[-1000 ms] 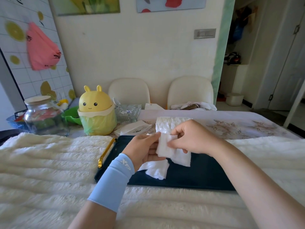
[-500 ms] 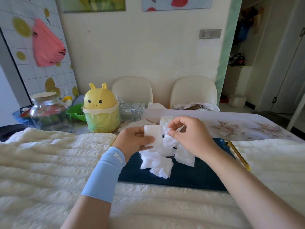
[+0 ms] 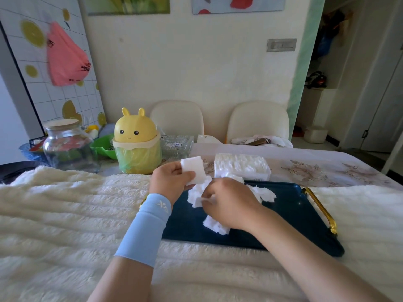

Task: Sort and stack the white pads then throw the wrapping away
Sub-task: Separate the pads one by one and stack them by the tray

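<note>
My left hand (image 3: 172,180) holds a small stack of white pads (image 3: 193,170) upright above the left end of the dark blue tray (image 3: 290,216). My right hand (image 3: 229,201) is lower, over the tray, pinching a loose white pad (image 3: 197,201) from the heap of pads (image 3: 218,226) lying there. More loose pads (image 3: 265,194) lie to the right of that hand. Behind the tray stands the wrapped block of white pads (image 3: 241,165).
A yellow bunny-shaped bin (image 3: 136,142) with a green liner stands at the back left, beside a glass jar (image 3: 69,147) and a green bowl (image 3: 104,147). A glass dish (image 3: 177,144) sits behind. The tray has gold handles (image 3: 322,210) and lies on a fluffy white cover (image 3: 54,214).
My right hand has dropped from the stack in my left hand down to the loose pads on the tray. My left hand keeps its pads raised.
</note>
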A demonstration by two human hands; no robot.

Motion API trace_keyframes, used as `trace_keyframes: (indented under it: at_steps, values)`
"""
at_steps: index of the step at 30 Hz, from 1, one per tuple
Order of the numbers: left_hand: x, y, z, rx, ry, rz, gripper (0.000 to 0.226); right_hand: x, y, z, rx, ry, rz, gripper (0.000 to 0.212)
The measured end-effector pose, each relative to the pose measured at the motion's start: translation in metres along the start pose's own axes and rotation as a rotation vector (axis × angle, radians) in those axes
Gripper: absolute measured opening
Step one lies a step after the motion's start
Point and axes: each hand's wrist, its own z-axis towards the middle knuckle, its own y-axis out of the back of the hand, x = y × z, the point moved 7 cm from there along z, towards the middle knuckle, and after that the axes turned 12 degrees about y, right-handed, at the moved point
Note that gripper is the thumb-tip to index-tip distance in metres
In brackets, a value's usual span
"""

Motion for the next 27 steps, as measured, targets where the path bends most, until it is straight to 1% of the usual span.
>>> trace_keyframes:
  at_steps: [2,4,5,7,9,11,16,17,20,22,23,25,27]
  values:
    - [0.0,0.001,0.0,-0.018,-0.006,-0.005,0.02,-0.009,0.018,-0.001,-0.148,-0.07,0.252,0.021]
    - [-0.001,0.003,-0.001,-0.039,-0.011,-0.021,0.017,-0.024,0.036,-0.005,-0.305,-0.168,0.51,0.029]
    - [-0.002,0.003,-0.002,-0.047,-0.014,-0.026,0.016,-0.031,0.043,-0.007,-0.364,-0.21,0.639,0.029]
    - [-0.003,0.0,-0.005,-0.043,-0.014,-0.037,0.014,-0.041,0.049,-0.011,-0.402,-0.249,0.893,0.024]
    - [-0.001,-0.007,-0.007,-0.006,0.008,-0.061,0.011,-0.043,0.046,-0.013,-0.34,-0.243,1.051,0.021]
    - [0.003,-0.016,-0.009,0.041,0.047,-0.087,0.01,-0.045,0.041,-0.014,-0.28,-0.256,1.108,0.021]
    - [0.009,-0.037,-0.016,0.17,0.152,-0.172,0.01,-0.055,0.035,-0.015,-0.233,-0.291,1.189,0.018]
    - [0.009,-0.04,-0.018,0.198,0.172,-0.201,0.01,-0.057,0.033,-0.015,-0.228,-0.309,1.149,0.017]
    - [0.012,-0.045,-0.021,0.252,0.228,-0.286,0.013,-0.07,0.036,-0.016,-0.282,-0.373,0.919,0.01]
    - [0.014,-0.044,-0.02,0.241,0.242,-0.292,0.014,-0.074,0.041,-0.017,-0.322,-0.391,0.881,0.008]
    - [0.015,-0.043,-0.02,0.232,0.246,-0.289,0.014,-0.074,0.044,-0.017,-0.34,-0.389,0.903,0.008]
    - [0.016,-0.044,-0.02,0.24,0.254,-0.291,0.016,-0.07,0.047,-0.016,-0.359,-0.363,1.027,0.009]
    - [0.015,-0.049,-0.023,0.293,0.253,-0.294,0.019,-0.057,0.046,-0.014,-0.355,-0.325,1.136,0.009]
